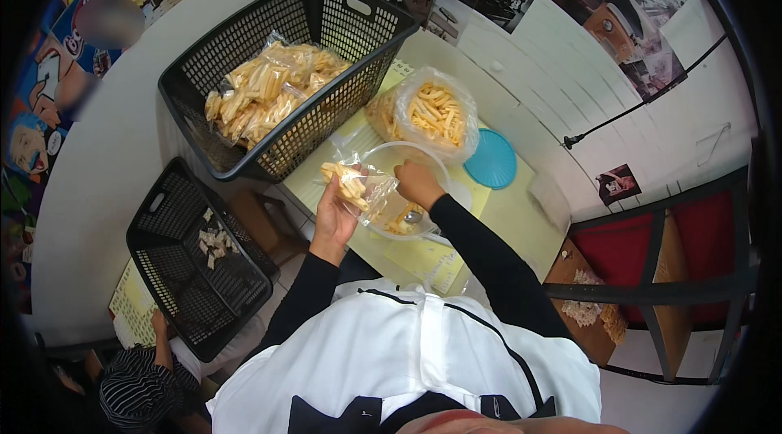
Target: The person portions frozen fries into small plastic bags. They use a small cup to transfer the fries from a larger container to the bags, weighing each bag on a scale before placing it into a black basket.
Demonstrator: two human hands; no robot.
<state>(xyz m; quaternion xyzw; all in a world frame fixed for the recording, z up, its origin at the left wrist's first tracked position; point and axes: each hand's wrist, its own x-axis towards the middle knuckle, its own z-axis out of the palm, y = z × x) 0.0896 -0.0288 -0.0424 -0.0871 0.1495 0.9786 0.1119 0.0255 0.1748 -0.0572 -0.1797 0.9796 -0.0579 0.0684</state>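
My left hand (pixel 335 220) grips a small clear plastic bag (pixel 383 188) partly filled with pale yellow snack sticks (pixel 347 184). The loose end of the bag points right, over a round translucent tub (pixel 444 172). My right hand (pixel 418 183) is over the tub with its fingers curled down; its fingertips and anything in them are hidden. At the near side of the tub lie a metal spoon (pixel 413 216) and some yellowish pieces (pixel 397 225). Just behind the tub stands a large, rolled-open plastic bag (pixel 403 122) full of the same kind of sticks (pixel 437 115).
A tall black plastic crate (pixel 324 110) at back left holds several filled bags (pixel 278 85). Another black crate (pixel 183 287) sits lower left, beside a person in a striped head covering (pixel 140 382). A blue lid (pixel 490 159) lies on the pale table (pixel 519 238); a wall bounds the right.
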